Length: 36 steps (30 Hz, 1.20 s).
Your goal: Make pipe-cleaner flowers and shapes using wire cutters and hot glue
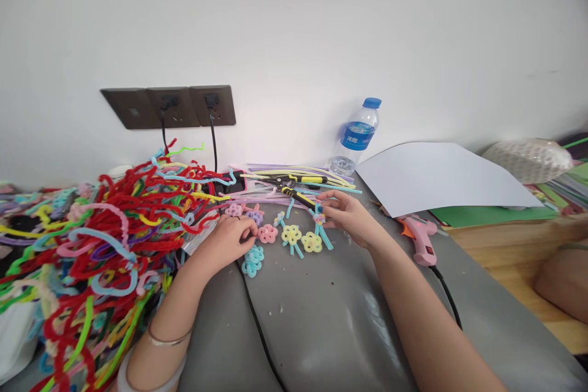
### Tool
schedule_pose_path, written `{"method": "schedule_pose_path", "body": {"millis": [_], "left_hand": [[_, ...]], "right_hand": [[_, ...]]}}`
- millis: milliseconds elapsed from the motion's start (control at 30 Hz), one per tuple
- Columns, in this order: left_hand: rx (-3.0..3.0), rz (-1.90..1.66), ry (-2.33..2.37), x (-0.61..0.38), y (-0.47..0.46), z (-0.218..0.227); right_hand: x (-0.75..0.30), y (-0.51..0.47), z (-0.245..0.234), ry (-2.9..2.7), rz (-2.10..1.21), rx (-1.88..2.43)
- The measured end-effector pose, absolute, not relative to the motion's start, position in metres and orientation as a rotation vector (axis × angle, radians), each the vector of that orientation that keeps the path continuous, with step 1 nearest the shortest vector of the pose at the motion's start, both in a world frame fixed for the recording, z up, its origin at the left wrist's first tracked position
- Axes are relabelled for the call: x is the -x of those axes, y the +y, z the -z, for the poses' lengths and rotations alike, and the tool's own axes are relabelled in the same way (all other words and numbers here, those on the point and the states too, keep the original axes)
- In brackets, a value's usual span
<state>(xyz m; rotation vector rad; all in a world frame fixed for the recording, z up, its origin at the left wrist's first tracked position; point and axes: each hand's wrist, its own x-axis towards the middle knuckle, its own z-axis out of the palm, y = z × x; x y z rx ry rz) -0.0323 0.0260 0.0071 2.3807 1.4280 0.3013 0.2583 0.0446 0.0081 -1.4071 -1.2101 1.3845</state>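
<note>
Far left: big tangled heap of red, green, pink & blue fuzzy pipe cleaners [92,245] on the grey padded surface [321,318]. Left hand [229,237] rests beside it, fingers curled shut w/ tips at a pink pipe-cleaner flower [267,233]; light-blue flower [253,260] just below. Yellow flowers [301,237] lie between the hands. Right hand [349,217] pinches a small pastel flower w/ blue stems [320,220]. Pink glue gun [422,239] near the right wrist; clear water bottle w/ blue cap [358,135] behind.

A home craft corner: pipe cleaners [105,239] (heaped), glue gun [420,239], wall sockets [169,107].
</note>
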Motion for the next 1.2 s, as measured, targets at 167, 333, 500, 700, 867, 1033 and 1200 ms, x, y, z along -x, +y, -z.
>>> {"method": "schedule_pose_path", "body": {"millis": [167, 333, 500, 700, 867, 1033, 1200], "left_hand": [[-2.358, -0.298, 1.428, 0.027, 0.026, -0.008], [-2.339, -0.299, 1.417, 0.025, 0.025, -0.01], [-2.325, -0.294, 1.403, 0.024, 0.026, -0.009], [-2.306, -0.281, 1.407, 0.022, 0.025, -0.011], [-2.303, -0.277, 1.408, 0.022, 0.024, -0.011], [-2.294, -0.349, 1.395, 0.027, 0.025, -0.011], [-2.169, -0.368, 1.424, 0.036, 0.025, -0.017]], "right_hand": [[-0.255, 0.043, -0.009, -1.213, -1.385, 1.413], [-0.255, 0.041, -0.01, -1.299, -1.43, 1.395], [-0.255, 0.041, -0.009, -1.41, -1.405, 1.385], [-0.252, 0.04, -0.01, -1.417, -1.397, 1.512], [-0.252, 0.041, -0.011, -1.349, -1.362, 1.547], [-0.254, 0.042, -0.009, -1.373, -1.268, 1.544], [-0.257, 0.043, -0.008, -1.439, -1.095, 1.476]]}}
